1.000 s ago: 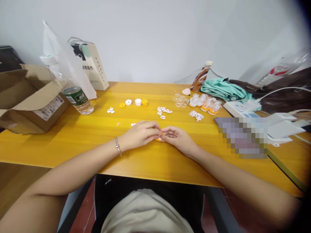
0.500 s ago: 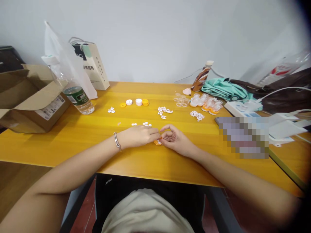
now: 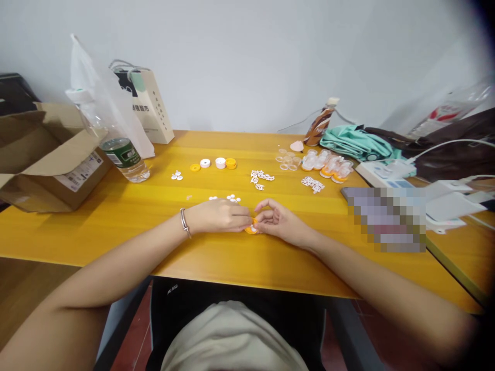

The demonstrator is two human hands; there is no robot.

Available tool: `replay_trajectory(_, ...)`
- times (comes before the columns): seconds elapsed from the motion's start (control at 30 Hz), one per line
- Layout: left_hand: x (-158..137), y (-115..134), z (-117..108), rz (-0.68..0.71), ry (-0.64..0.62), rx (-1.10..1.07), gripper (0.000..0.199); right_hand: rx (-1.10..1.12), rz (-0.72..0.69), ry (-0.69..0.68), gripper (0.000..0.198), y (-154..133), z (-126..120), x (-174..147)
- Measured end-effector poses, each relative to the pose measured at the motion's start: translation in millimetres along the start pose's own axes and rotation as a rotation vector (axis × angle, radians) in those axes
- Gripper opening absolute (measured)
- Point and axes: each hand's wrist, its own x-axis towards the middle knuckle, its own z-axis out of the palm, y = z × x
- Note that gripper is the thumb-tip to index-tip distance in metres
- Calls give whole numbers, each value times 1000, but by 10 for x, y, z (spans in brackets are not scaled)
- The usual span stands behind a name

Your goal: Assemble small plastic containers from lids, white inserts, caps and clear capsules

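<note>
A small round orange piece (image 3: pixel 251 230) with white inside it lies at the table's near middle, between my hands. My left hand (image 3: pixel 222 215) reaches over its left side, fingers bent and pressed together at the rim. From the right, my right hand (image 3: pixel 279 222) pinches its edge with the thumb, the other fingers curled. Just behind my left hand are small white discs (image 3: pixel 233 198). Farther back lie white cut-out pieces (image 3: pixel 262 176), and orange and white round pieces (image 3: pixel 220 163) stand in a row.
At left are an open cardboard box (image 3: pixel 73 175) and a water bottle (image 3: pixel 126 157). Clear rings (image 3: pixel 288 159), clear-and-orange cases (image 3: pixel 335 167), a brown drink bottle (image 3: pixel 322 122) and teal cloth (image 3: pixel 353 141) sit back right. A power strip (image 3: pixel 381 172) lies at right.
My left fingers have drawn slightly back and down at the orange piece, so more of it shows. My right hand has hardly moved.
</note>
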Motion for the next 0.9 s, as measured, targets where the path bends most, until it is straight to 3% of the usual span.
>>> replay_trajectory(0.57, -34, -31, -22, 7, 69, -190, 22, 120, 33, 10, 38, -46, -10, -23)
replay_trajectory(0.7, -27, -32, -8, -77, 76, -351, 22, 118, -36, 60, 33, -33, 5, -18)
replay_trajectory(0.9, -23, -75, 60, -270, 183, -592, 21, 85, -73, 113, 30, -18, 15, 15)
